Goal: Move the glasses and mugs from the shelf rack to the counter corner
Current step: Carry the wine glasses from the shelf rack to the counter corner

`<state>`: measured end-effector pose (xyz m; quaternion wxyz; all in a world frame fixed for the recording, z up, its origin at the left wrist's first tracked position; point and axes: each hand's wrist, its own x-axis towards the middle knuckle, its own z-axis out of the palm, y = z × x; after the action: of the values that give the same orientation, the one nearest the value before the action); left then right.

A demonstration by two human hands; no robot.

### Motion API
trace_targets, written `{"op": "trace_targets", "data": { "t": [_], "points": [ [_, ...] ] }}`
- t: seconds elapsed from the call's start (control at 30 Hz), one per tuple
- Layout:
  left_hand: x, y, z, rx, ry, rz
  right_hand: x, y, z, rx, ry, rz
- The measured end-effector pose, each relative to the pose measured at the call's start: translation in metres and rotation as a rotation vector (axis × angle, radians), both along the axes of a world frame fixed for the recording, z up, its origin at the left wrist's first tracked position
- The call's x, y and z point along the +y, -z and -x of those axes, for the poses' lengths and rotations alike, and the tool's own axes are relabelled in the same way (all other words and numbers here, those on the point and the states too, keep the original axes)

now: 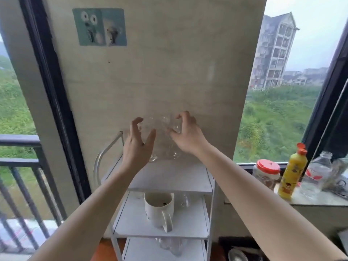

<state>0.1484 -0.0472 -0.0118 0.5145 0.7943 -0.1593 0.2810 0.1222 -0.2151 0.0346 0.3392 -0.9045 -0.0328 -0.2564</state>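
A white three-tier shelf rack [188, 187] stands against the wall. Two clear glasses stand at the back of its top shelf. My left hand [137, 146] is spread around the left glass [153, 157], fingers and thumb apart on either side of it. My right hand [186, 134] pinches the right glass [172, 154] near its rim between thumb and fingers. On the middle shelf sit a white mug [159, 208] with its handle toward me and a small clear glass [185, 199] behind it. More clear glasses [170, 245] stand on the bottom shelf.
To the right, a window sill [320, 200] holds a red-lidded jar [266, 173], a yellow bottle [292, 174] and a clear bottle [318, 172]. A balcony railing [20, 162] lies left, behind a dark window frame. A metal bowl [237, 255] sits low right.
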Motion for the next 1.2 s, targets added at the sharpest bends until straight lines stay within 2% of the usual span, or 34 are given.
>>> {"op": "trace_targets", "data": {
  "t": [0.2,0.3,0.47,0.6,0.7,0.77,0.93,1.07,1.2],
  "points": [
    [-0.003,-0.019,0.012,-0.09,-0.039,0.094,-0.006,-0.008,0.02,-0.127,-0.04,-0.083],
    [-0.012,-0.046,0.03,-0.192,-0.064,0.111,-0.019,-0.029,0.046,-0.277,-0.049,-0.164],
    [-0.065,-0.098,0.091,-0.328,-0.028,0.193,-0.072,-0.073,0.124,-0.547,0.023,-0.241],
    [-0.143,-0.12,0.162,-0.407,0.064,0.212,-0.147,-0.089,0.218,-0.64,0.091,-0.246],
    [-0.22,-0.114,0.23,-0.402,0.193,0.225,-0.218,-0.079,0.306,-0.655,0.196,-0.254],
    [-0.276,-0.099,0.28,-0.389,0.289,0.22,-0.268,-0.062,0.37,-0.663,0.343,-0.23],
    [-0.41,-0.049,0.409,-0.302,0.577,0.186,-0.383,-0.007,0.53,-0.503,0.654,-0.157],
    [-0.501,-0.022,0.51,-0.218,0.771,0.157,-0.449,0.026,0.653,-0.413,0.861,-0.142],
    [-0.584,-0.003,0.605,-0.147,0.988,0.114,-0.498,0.051,0.772,-0.403,1.045,-0.161]
  ]
}}
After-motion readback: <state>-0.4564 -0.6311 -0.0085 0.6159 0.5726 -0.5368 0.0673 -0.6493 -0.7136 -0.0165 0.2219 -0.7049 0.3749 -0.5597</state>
